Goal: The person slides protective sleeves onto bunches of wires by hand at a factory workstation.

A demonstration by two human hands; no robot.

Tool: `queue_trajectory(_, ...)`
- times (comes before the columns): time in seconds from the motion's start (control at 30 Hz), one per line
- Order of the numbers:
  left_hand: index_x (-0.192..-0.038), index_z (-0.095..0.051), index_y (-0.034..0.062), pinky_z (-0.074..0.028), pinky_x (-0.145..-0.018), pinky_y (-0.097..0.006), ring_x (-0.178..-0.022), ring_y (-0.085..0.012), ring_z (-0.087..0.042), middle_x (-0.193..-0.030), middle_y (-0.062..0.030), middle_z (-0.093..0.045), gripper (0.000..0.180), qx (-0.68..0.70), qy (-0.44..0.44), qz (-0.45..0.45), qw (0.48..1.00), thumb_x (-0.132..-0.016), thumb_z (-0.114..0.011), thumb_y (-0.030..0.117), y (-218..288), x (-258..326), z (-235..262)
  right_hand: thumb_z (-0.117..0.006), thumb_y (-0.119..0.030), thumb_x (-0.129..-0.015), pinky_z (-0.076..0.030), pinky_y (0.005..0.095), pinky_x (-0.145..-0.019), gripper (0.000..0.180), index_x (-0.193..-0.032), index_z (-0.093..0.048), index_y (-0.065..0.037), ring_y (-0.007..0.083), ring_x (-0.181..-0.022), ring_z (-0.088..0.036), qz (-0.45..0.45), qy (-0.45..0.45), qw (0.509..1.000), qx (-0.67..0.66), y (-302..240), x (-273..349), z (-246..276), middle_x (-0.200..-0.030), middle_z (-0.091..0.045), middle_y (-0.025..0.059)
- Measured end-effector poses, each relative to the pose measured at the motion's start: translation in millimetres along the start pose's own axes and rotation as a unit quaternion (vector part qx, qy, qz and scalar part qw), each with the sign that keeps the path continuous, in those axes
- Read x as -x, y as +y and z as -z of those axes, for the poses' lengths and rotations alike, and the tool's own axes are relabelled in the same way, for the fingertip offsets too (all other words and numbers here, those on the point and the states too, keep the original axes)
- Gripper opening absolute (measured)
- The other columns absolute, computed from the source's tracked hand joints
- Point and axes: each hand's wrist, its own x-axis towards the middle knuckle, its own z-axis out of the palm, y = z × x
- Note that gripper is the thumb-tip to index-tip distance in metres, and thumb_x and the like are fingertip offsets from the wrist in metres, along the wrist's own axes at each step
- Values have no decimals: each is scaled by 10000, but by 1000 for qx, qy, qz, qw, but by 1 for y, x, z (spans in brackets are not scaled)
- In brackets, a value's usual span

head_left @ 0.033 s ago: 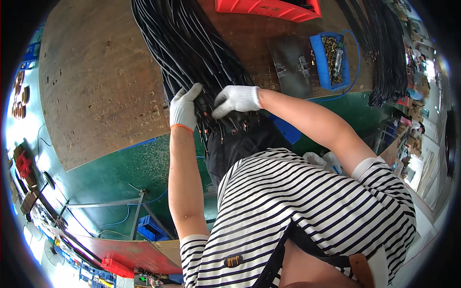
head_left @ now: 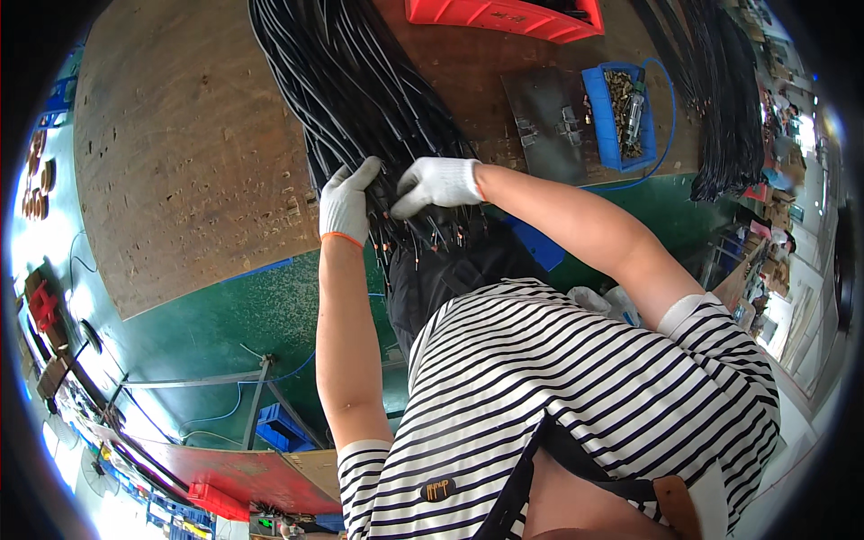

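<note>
A thick bundle of black cables (head_left: 373,99) runs down the wooden table and hangs over its near edge, with bare copper-coloured tips at the lower ends. My left hand (head_left: 345,205), in a white knit glove, is closed on cables at the bundle's left side, its thumb pointing up and right. Across a small gap, my right hand (head_left: 441,183), gloved the same way, reaches in from the right. Its fingers are curled on black cables near their ends, the thumb side and index side forming a hook. The fingertips of both hands are partly hidden among the cables.
On the brown wooden table (head_left: 189,153) lie a dark metal plate with hinge-like fittings (head_left: 543,121) and a blue bin (head_left: 601,112) of small brass-coloured parts with a tool. A red bin (head_left: 504,18) stands at the far edge. Another black cable bundle (head_left: 724,135) hangs at the right.
My right hand has shifted slightly left and up over the cable ends. My left hand stays nearly in place.
</note>
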Motion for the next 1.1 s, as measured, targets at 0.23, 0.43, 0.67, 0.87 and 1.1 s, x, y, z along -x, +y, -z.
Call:
queue_trajectory(0.23,-1106,-758,44,-480,-542,-257,-590,-97,-627,-845,-14,-724,301,-139,64,13,988,-1046,-715,335,4,14,35,-863,-376,-867,-496,318,-789,482,-1151,-804,9,141,-854,-645,4,83,996,-14,-25,-74,25,-956,-777,73)
queue_trajectory(0.43,-1107,-744,23,-497,-570,-272,-633,-97,-613,-820,-6,-673,344,-47,54,-42,997,-1073,-669,357,-4,13,70,-861,-439,-874,-414,356,-577,445,-1079,-806,-49,153,-630,-525,-21,139,990,3,-73,-110,36,-845,-698,39)
queue_trajectory(0.67,-1218,-672,9,-537,-551,-270,-668,-133,-695,-959,-78,-755,367,137,-55,-1,989,-1101,-634,354,-4,13,65,-827,-362,-942,-445,247,-571,353,-1160,-762,-92,51,-679,-579,107,135,981,-91,-85,-88,8,-877,-690,-26)
queue_trajectory(0.87,-1178,-672,27,-601,-581,-257,-656,-143,-721,-968,-75,-758,260,153,-32,-17,987,-1070,-695,263,-17,4,52,-803,-150,-967,-570,285,-922,285,-1210,-723,-25,125,-1011,-707,145,123,959,-209,-48,-84,-16,-1065,-750,32)
queue_trajectory(1.1,-1246,-691,12,-596,-661,-283,-762,-155,-724,-1017,-79,-758,256,96,-32,-41,994,-1078,-647,200,-33,-9,59,-784,-128,-983,-557,277,-979,330,-1286,-720,-13,116,-1064,-700,128,176,948,-232,-25,-63,-10,-1152,-757,51)
